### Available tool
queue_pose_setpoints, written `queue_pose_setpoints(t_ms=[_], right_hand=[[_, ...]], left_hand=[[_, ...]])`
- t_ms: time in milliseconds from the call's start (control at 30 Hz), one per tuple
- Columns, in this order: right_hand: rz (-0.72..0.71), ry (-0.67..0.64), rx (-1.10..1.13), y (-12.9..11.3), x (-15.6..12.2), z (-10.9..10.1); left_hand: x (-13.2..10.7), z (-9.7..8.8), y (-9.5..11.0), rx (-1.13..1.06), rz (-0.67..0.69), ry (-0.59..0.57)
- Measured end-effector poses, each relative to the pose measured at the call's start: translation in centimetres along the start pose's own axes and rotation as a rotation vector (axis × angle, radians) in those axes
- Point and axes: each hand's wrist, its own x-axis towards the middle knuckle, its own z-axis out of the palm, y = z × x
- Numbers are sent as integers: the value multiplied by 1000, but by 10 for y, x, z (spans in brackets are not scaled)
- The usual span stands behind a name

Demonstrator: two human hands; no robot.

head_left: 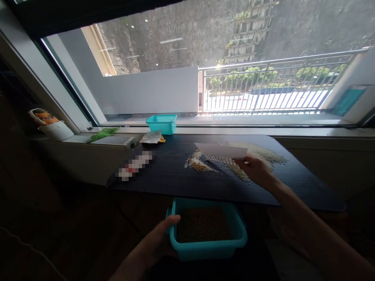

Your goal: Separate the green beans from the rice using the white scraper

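Observation:
My left hand (164, 234) grips the left rim of a teal plastic bin (209, 249), its thumb over the edge. Small dark brown grains (205, 224) cover the inside of that bin, just off the table's near edge. Over the table, my right hand (254, 168) pinches the right end of a thin white sheet (221, 151); a comb-like row of slots shows along its lower edge. Left of the sheet lies a small pile of white and yellowish grains (200, 163). A wider spread of pale grains (260, 152) lies behind and beside my right hand.
The dark table (170, 171) stands below a large window. Near the sill are a second teal bin (161, 124) and a paper packet (151, 137). A blurred-out item (135, 166) lies at the table's left. A green cloth (103, 134) and a white pot (57, 130) rest farther left.

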Motion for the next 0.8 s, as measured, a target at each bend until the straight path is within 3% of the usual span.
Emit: queue_pose_setpoints(t_ms=[167, 467, 800], right_hand=[[38, -3, 147, -4, -15, -9], [52, -6, 173, 1, -17, 4], [119, -9, 253, -6, -33, -3]], left_hand=[[0, 6, 0, -14, -2, -20], [1, 10, 2, -19, -4, -22], [5, 8, 0, -32, -1, -18]])
